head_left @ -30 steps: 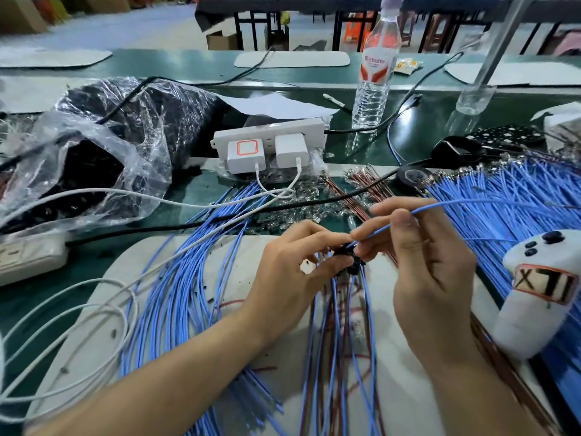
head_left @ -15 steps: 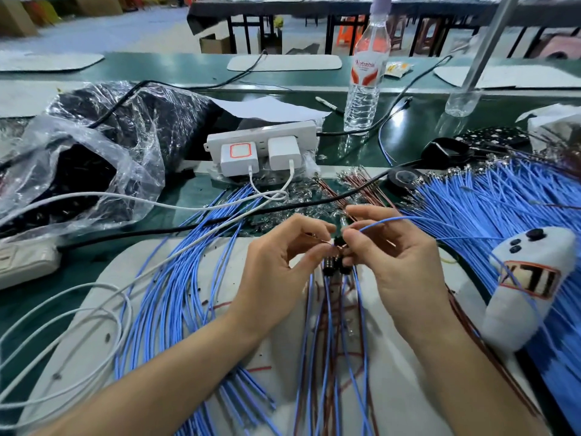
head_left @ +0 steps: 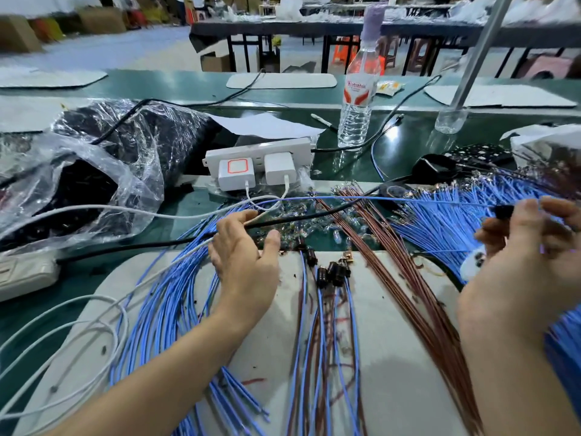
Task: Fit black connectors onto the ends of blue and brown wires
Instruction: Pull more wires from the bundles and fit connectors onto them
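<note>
My right hand [head_left: 528, 256] is raised at the far right and pinches a black connector [head_left: 503, 211]. A single blue wire [head_left: 377, 199] runs from that connector leftward across the bench. My left hand [head_left: 245, 256] hovers with fingers spread and holds nothing, at the right edge of the left bundle of blue wires [head_left: 163, 303]. Between my hands, several finished black connectors [head_left: 333, 272] lie on the white mat [head_left: 390, 357], their blue and brown leads trailing toward me. Loose brown wires [head_left: 408, 278] and a second blue bundle [head_left: 452, 225] fan out to the right.
A clear plastic bag of black parts [head_left: 94, 171] sits at the left. A white power strip with chargers [head_left: 261, 158] stands behind, white cables [head_left: 63, 341] and a black cable [head_left: 141, 247] crossing the bench. A water bottle [head_left: 358, 99] stands at the back.
My hands have come apart. The right hand swung out to the right with a connector and its blue wire. The left hand let go and shifted left toward the blue bundle.
</note>
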Action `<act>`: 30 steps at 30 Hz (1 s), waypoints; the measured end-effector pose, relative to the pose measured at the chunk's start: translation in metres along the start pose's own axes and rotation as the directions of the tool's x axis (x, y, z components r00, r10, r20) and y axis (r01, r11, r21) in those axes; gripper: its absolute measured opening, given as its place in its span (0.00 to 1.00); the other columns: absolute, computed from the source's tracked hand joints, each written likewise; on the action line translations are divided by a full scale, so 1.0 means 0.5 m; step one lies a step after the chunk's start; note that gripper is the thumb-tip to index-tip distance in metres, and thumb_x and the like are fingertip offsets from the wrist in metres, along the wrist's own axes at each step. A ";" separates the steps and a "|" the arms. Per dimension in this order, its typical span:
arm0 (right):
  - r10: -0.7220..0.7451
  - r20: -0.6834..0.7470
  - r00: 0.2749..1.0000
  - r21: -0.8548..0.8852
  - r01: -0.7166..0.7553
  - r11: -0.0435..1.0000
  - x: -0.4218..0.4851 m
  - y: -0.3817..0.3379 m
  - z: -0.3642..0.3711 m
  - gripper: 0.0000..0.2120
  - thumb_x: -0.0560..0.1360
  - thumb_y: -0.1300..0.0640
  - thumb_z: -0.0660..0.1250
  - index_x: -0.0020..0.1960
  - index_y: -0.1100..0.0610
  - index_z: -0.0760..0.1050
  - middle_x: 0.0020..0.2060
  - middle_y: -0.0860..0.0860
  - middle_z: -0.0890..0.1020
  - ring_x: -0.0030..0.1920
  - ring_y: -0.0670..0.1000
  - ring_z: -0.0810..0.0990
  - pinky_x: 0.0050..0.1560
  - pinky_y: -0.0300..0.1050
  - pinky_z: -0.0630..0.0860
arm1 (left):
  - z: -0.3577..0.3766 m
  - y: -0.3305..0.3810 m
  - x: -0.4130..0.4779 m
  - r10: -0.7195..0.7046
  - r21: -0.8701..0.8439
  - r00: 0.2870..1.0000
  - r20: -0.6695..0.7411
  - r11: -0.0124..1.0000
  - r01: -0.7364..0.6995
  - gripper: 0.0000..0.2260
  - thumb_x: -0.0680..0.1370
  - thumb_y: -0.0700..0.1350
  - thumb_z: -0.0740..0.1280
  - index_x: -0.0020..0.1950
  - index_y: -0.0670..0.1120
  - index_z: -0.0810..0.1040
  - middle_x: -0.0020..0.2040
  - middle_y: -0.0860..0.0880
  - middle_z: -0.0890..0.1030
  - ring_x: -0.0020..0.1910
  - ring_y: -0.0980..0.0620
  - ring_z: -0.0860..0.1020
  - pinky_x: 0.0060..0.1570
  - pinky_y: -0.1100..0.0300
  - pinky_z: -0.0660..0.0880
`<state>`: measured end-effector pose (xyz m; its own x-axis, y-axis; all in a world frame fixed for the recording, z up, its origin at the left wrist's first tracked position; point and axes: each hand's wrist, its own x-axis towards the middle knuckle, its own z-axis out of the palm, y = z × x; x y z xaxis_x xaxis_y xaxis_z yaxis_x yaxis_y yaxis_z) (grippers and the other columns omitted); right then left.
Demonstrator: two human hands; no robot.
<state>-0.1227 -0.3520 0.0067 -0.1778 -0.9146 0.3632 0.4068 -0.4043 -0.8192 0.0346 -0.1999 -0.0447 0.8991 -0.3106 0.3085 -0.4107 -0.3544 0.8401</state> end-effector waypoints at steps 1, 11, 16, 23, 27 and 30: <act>-0.049 0.015 0.999 -0.040 0.050 0.998 -0.003 -0.003 0.003 0.02 0.77 0.58 0.62 0.48 0.56 0.70 0.38 0.53 0.75 0.29 0.43 0.76 0.34 0.37 0.72 | -0.002 0.003 -0.002 0.020 0.007 1.000 -0.002 1.000 -0.020 0.11 0.78 0.44 0.66 0.52 0.56 0.65 0.57 0.55 0.65 0.63 0.56 0.62 0.72 0.43 0.50; -0.337 0.635 0.695 -0.133 0.528 0.839 -0.099 0.003 0.027 0.04 0.75 0.58 0.70 0.47 0.57 0.78 0.40 0.50 0.78 0.38 0.49 0.79 0.42 0.35 0.74 | -0.007 0.031 -0.043 0.422 0.085 0.906 -0.009 0.904 -0.420 0.12 0.74 0.46 0.64 0.57 0.50 0.74 0.68 0.51 0.69 0.73 0.55 0.58 0.73 0.42 0.37; -0.271 0.731 0.626 -0.104 0.495 0.863 -0.142 0.013 0.032 0.09 0.71 0.58 0.73 0.48 0.60 0.78 0.40 0.50 0.80 0.39 0.45 0.78 0.45 0.31 0.74 | -0.010 0.035 -0.044 0.524 -0.183 0.842 0.130 0.847 -0.499 0.12 0.77 0.47 0.64 0.60 0.48 0.77 0.53 0.54 0.81 0.54 0.53 0.78 0.62 0.48 0.71; -0.223 0.752 0.620 -0.072 0.414 0.907 -0.146 0.013 0.029 0.08 0.71 0.57 0.72 0.46 0.59 0.77 0.38 0.50 0.79 0.37 0.49 0.79 0.39 0.45 0.77 | -0.003 0.019 -0.046 0.556 -0.366 0.810 0.186 0.804 -0.468 0.07 0.76 0.38 0.68 0.52 0.39 0.79 0.43 0.47 0.83 0.42 0.55 0.82 0.44 0.64 0.77; -0.171 0.769 0.616 -0.066 0.343 0.937 -0.148 0.020 0.032 0.08 0.70 0.58 0.73 0.47 0.58 0.77 0.40 0.50 0.79 0.39 0.52 0.80 0.39 0.51 0.79 | -0.003 0.017 -0.045 0.535 -0.443 0.824 0.185 0.794 -0.416 0.07 0.77 0.41 0.66 0.52 0.39 0.79 0.44 0.47 0.83 0.44 0.50 0.82 0.45 0.51 0.80; -0.165 0.776 0.608 -0.065 0.337 0.939 -0.150 0.023 0.034 0.07 0.70 0.60 0.73 0.46 0.60 0.78 0.40 0.51 0.78 0.40 0.53 0.80 0.39 0.53 0.79 | -0.005 0.018 -0.045 0.546 -0.448 0.816 0.189 0.787 -0.424 0.08 0.78 0.42 0.64 0.53 0.40 0.79 0.45 0.47 0.83 0.44 0.51 0.82 0.45 0.54 0.80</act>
<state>-0.0896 -0.2883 -0.0227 0.5206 -0.4881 0.7005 0.2638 -0.6884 -0.6757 0.0109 -0.1940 -0.0432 0.4807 -0.6134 0.6266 -0.6363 0.2477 0.7306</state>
